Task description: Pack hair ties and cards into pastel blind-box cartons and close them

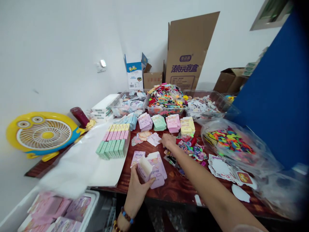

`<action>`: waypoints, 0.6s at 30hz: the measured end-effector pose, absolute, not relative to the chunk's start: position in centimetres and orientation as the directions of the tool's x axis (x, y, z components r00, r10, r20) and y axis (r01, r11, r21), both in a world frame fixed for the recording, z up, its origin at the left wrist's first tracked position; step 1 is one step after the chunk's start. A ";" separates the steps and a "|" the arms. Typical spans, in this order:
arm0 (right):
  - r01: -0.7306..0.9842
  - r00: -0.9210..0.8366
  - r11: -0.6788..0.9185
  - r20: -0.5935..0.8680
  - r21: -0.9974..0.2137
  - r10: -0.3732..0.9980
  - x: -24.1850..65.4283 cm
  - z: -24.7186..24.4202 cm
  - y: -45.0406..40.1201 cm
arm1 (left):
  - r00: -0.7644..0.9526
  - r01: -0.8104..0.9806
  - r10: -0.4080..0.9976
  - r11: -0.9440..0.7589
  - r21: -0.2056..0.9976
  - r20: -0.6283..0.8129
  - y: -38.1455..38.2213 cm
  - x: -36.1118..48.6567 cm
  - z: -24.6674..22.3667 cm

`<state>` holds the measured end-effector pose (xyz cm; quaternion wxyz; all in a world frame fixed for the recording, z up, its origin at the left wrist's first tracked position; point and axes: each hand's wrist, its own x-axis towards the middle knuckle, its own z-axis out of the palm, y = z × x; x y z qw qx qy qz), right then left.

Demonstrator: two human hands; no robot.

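My left hand (138, 183) is closed round a small purple carton (145, 169), its open white inside facing up. Beneath and beside it lie flat purple cartons (158, 166) and another purple box (138, 157) on the dark wooden table. My right hand (168, 141) reaches farther forward, fingers bent and close together. Its fingertips touch the edge of a pale paper cutout (154, 139); what they pinch, if anything, is hidden. More cutouts (143, 135) lie to the left. Right of the hand is a heap of colourful trinkets (193, 150).
Stacks of purple (145, 121), green (159, 122), pink (173, 123) and yellow cards (187, 125) stand before plastic bins. Finished-looking small boxes (112, 146) stand in rows at left, near a yellow fan (45, 135). A plastic bag (263, 161) lies right; a blue panel (272, 96) rises behind.
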<state>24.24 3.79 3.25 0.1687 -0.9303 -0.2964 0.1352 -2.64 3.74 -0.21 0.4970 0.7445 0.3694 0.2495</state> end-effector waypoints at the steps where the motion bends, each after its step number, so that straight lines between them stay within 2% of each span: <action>1: 0.519 0.774 -0.737 -0.127 -0.433 0.620 24.2 3.6 3.4 | 0.600 0.305 0.800 -0.252 0.919 0.020 3.7 -2.4 0.1; 6: 0.580 0.625 -0.471 -0.008 -0.665 0.780 22.9 6.8 -1.1 | 0.595 0.347 0.798 -0.368 0.862 0.101 4.1 -1.1 1.0; 8: 0.518 0.487 -0.286 0.003 -0.806 0.873 22.3 8.5 -4.1 | 0.620 0.357 0.774 -0.425 0.832 0.129 4.1 -0.8 1.2; 10: 0.447 0.348 -0.167 -0.001 -0.879 0.937 21.9 9.8 -7.2 | 0.674 0.359 0.726 -0.483 0.799 0.136 3.7 -0.6 1.4; 12: 0.474 0.263 -0.140 -0.013 -0.869 0.965 21.7 10.7 -9.6 | 0.755 0.325 0.638 -0.564 0.759 0.150 2.9 -0.3 1.8; 15: 0.589 0.209 -0.163 -0.046 -0.792 0.977 21.5 10.8 -11.6 | 0.866 0.231 0.466 -0.696 0.679 0.182 1.2 0.3 2.4; 18: 0.547 0.247 -0.253 -0.134 -0.798 0.960 20.8 10.1 -12.2 | 0.918 0.151 0.345 -0.762 0.629 0.197 -0.4 1.0 2.7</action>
